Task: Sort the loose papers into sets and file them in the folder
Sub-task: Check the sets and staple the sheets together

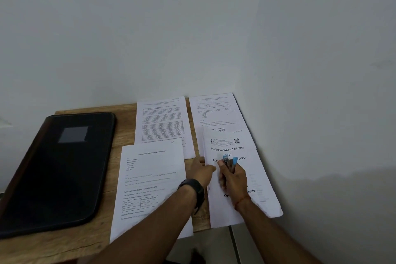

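Four lots of loose paper lie on the right half of the wooden bench [125, 128], in two columns. At the back left we see a densely typed set [162, 122]. At the back right is a question sheet set [214, 111], with its right edge just beside the side wall [321, 70]. The front left sheet [150, 182] is a form-like letter with a small table printed low down. The front right set [227, 148] is headed "Pre Examination Training" and partly overlaps the question sheet set behind it.

The black folder [57, 169] lies closed and flat on the left half of the bench, with a grey patch on its cover. It is well apart from our hands.

Our left hand [202, 170], with a dark watch [192, 188] on the wrist, reaches to the left edge of the front right set. Its fingers meet that edge, but we cannot tell whether they pinch it or only press on it. The fingers of our right hand [233, 178] are curled round a small blue tool [229, 161] that looks like a stapler, held over the same set.

Both front lots hang over the bench's near edge. Bare wood shows as a strip between the folder and the left column, and as a narrower strip between the two columns, where our left hand sits. The right column is hemmed in by the wall.
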